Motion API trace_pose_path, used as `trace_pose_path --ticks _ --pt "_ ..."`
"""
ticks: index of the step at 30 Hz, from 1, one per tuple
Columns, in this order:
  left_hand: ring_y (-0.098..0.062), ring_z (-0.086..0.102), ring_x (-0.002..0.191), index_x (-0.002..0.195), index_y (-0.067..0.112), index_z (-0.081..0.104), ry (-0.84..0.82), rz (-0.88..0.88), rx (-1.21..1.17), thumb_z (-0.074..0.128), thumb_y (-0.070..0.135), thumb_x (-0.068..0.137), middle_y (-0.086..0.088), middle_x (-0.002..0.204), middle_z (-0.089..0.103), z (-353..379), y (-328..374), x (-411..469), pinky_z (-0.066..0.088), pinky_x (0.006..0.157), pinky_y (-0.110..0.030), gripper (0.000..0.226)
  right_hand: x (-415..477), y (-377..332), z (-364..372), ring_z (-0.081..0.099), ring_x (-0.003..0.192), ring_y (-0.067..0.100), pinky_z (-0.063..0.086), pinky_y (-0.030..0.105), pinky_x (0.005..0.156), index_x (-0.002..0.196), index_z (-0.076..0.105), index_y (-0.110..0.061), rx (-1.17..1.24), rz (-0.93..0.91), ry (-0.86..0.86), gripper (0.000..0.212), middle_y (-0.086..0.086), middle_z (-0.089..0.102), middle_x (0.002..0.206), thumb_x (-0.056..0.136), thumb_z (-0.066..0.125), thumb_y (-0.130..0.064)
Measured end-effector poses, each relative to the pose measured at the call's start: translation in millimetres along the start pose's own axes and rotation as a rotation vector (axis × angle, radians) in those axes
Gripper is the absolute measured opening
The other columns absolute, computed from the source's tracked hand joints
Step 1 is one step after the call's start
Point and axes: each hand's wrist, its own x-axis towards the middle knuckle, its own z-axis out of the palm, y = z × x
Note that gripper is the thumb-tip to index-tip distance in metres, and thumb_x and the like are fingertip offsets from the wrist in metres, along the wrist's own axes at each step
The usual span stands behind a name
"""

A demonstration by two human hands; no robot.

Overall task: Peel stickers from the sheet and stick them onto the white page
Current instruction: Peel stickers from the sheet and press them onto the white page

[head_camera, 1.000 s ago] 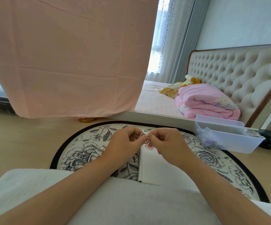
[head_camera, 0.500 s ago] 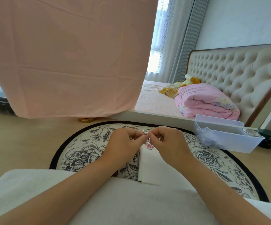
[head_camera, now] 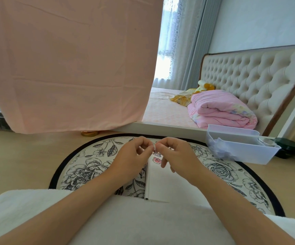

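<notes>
The step in hand looks like the peel itself. To do it well, one thumbnail should catch the sticker's edge while the other hand steadies the backing, and the pull should go slow and low so the film neither tears nor curls onto itself.

The left hand (head_camera: 134, 156) and the right hand (head_camera: 176, 156) meet fingertip to fingertip above the far end of the white page (head_camera: 161, 184), which lies on the round black-and-white flowered mat (head_camera: 90, 167). Both pinch one small pale sticker piece (head_camera: 154, 147) between thumb and forefinger. Whether film and backing have parted is too small to tell. The left hand's other fingers are curled in, and the right's hang loosely spread. A pink bear sticker (head_camera: 157, 159) sits on the page, just nearer than the pinch.
</notes>
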Motion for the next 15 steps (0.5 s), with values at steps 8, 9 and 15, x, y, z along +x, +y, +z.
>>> trace_pose_path --ticks 8,9,15 --pt "-0.004 0.062 0.078 0.088 0.031 0.065 0.003 0.021 -0.014 0.063 0.033 0.096 0.011 0.086 0.067 9.8 15.1 5.5 0.047 0.06 -0.017 0.008 0.3 -2.5 -23.7 0.067 0.061 0.017 0.047 0.029 0.049 0.087 0.079 -0.018 0.176 0.038 0.011 0.004 0.003 0.075 0.079 0.087 0.077 -0.021" --pt "-0.007 0.064 0.082 0.088 0.03 0.065 -0.006 0.024 -0.019 0.063 0.031 0.096 0.01 0.088 0.067 12.4 18.0 7.8 0.05 0.061 -0.019 0.009 0.7 -1.4 -28.4 0.068 0.061 0.018 0.048 0.029 0.049 0.087 0.079 -0.017 0.184 0.042 0.017 0.005 0.005 0.075 0.079 0.087 0.077 -0.021" --pt "-0.001 0.061 0.059 0.086 0.024 0.064 -0.07 0.049 0.043 0.061 0.026 0.096 0.005 0.078 0.065 39.4 39.8 22.4 0.055 0.058 -0.033 0.011 3.0 14.4 -61.6 0.07 0.061 0.016 0.051 0.028 0.048 0.087 0.075 -0.018 0.069 0.053 0.057 0.008 0.001 0.073 0.078 0.093 0.071 -0.022"
